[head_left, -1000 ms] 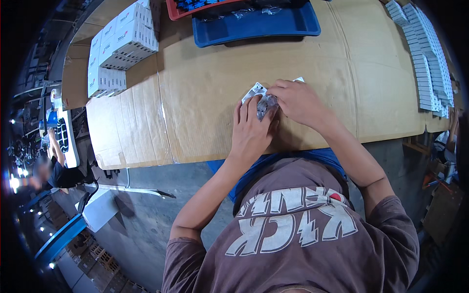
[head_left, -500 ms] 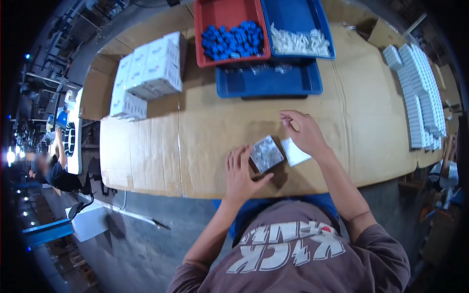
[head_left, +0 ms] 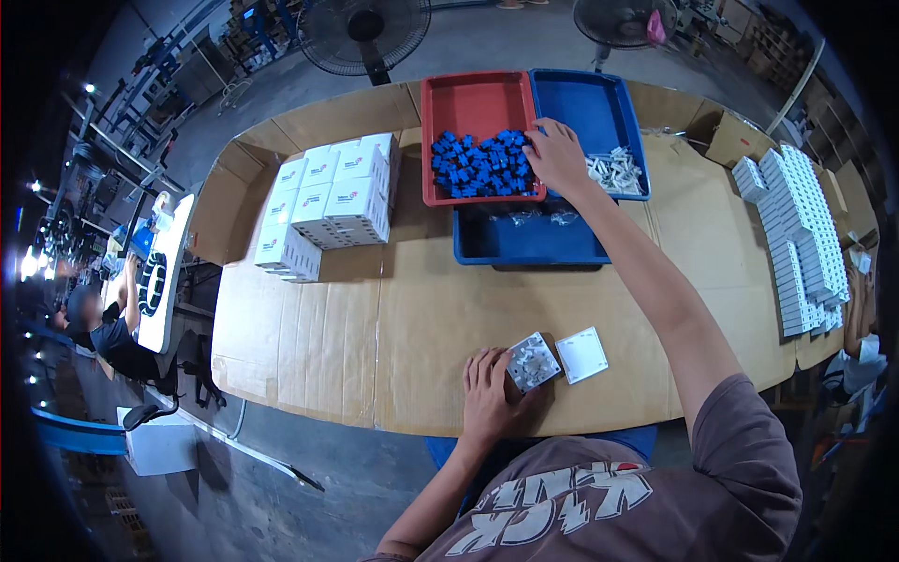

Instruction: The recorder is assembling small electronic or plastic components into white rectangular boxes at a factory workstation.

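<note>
The left hand lies flat and open on the cardboard-covered table, its fingertips touching the left edge of a small grey square part without closing on it. Just right of that part lies a white square plate, apart from both hands. The right hand is stretched far beyond the grey part to the red tray, its fingers curled over the right end of the heap of blue pieces; whether it has pinched one cannot be told. Beside the red tray stands a blue tray with white pieces, and a lower blue tray sits between these and the grey part. Left of the red tray stand stacked white boxes; far right of it run rows of white plates.
</note>
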A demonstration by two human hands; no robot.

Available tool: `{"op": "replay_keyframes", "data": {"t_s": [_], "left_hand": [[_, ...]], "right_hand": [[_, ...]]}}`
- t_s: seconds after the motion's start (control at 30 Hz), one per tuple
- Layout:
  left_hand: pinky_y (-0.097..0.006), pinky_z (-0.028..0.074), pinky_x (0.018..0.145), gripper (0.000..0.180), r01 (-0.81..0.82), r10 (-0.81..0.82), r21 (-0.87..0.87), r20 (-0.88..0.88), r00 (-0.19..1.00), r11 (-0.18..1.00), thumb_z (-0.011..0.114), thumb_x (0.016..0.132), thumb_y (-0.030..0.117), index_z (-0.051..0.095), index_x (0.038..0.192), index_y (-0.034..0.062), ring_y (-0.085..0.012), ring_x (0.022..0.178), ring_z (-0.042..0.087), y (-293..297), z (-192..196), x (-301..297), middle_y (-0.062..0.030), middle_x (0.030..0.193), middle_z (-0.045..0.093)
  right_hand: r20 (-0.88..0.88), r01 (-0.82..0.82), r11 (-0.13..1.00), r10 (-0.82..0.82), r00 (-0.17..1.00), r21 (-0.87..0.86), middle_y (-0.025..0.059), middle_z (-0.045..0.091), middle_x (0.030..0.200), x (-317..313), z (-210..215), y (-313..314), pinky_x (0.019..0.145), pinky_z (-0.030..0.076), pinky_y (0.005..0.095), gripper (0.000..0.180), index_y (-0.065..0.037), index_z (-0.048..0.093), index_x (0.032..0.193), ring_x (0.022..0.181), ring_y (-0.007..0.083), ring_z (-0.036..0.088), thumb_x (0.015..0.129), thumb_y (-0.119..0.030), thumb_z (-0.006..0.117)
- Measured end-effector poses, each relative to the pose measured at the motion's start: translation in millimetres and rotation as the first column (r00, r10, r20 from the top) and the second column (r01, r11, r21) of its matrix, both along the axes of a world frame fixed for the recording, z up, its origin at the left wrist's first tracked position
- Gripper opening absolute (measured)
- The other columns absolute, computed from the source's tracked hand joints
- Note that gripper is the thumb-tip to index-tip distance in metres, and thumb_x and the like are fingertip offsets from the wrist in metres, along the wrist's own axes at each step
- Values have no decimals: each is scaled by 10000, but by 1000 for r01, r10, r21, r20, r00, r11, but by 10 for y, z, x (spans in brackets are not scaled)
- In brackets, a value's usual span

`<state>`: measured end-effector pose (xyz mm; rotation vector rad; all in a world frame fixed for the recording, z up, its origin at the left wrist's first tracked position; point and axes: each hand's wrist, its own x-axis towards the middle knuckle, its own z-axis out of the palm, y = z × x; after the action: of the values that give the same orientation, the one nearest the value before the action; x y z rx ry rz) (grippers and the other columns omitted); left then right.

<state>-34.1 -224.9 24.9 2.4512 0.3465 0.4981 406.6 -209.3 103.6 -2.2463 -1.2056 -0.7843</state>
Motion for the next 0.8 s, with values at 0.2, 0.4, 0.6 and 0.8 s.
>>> {"op": "replay_keyframes", "data": {"t_s": [0.2,0.4,0.6,0.8], "left_hand": [[-563,277,1226,846,-1,0,-31,-34,999,1000,893,751,369,510,1442,66,-375,1419,444,18,43,-22,-157,1432,548],[-548,280,1224,811,9,-9,-34,-23,1000,999,866,778,413,526,1427,65,-357,1415,452,1,101,3,-160,1423,555],[-538,289,1221,775,9,-10,-38,-32,999,999,851,783,431,559,1394,55,-353,1401,463,8,57,-13,-155,1406,569],[-550,303,1206,758,-10,10,-4,-16,1000,1000,834,792,448,567,1386,61,-344,1391,482,-2,7,-7,-154,1392,573]], "right_hand": [[-51,78,973,-91,995,-217,178,510,1521,176,-102,285,1233,297,559,361,-38,737,1129,1520,375,355,908,-322,768],[-216,-32,987,66,974,158,101,600,1448,73,-44,153,1157,388,472,394,-84,725,1178,1416,318,491,826,-211,848],[-235,-106,866,248,940,489,69,734,1228,-1030,757,-242,1060,463,394,403,-87,707,1241,1191,282,660,859,-104,835],[-228,-212,676,501,835,706,54,732,1160,-1550,1080,-675,914,513,272,438,-25,690,1276,1068,124,649,865,-11,841]]}}
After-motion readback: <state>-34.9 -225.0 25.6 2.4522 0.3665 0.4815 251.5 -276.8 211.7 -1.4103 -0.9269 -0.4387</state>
